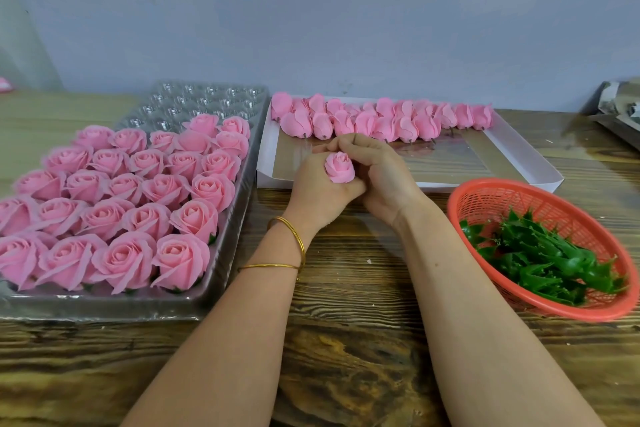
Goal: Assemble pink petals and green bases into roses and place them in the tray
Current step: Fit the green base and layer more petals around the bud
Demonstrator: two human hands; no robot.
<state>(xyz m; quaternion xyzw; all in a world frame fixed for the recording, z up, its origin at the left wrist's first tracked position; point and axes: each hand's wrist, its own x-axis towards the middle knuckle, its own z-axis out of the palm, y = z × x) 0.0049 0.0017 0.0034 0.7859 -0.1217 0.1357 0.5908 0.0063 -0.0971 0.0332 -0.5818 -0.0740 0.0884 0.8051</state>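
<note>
Gripped the rose [340, 167] from below with the left hand [320, 189], fingers curled round its underside. Wrapped the right hand [377, 173] round its right and far sides, fingers bent over the top edge. Held it between both palms above the table [346, 340], just in front of the box [519, 156]. Saw no base under it, the underside being hidden by fingers, so could not tell whether joined yet.

Judged the squeeze the main danger: with apparently soft petals inside two closed hands, easy to dent or crease an outer petal, or to loosen the wrap by pressing unevenly. Judged a crooked base possible too if pushed on blind, leaving the bloom tilted in its cell. Might also have knocked a neighbour when lowering it into the tray [228, 229], given roses [114, 198] packed touching one another and open cells only at the far end.

Looked small and tight: pale pink, matte, a neat spiral at the centre, outer petals not yet spread, narrower than those in the tray.

Saw buds [381, 118] lined along the box's far edge, stubs pointing toward the hands. Saw bases [540, 256] heaped in the basket [485, 194] to the right. Wore two bangles [294, 239] on the left wrist.
</note>
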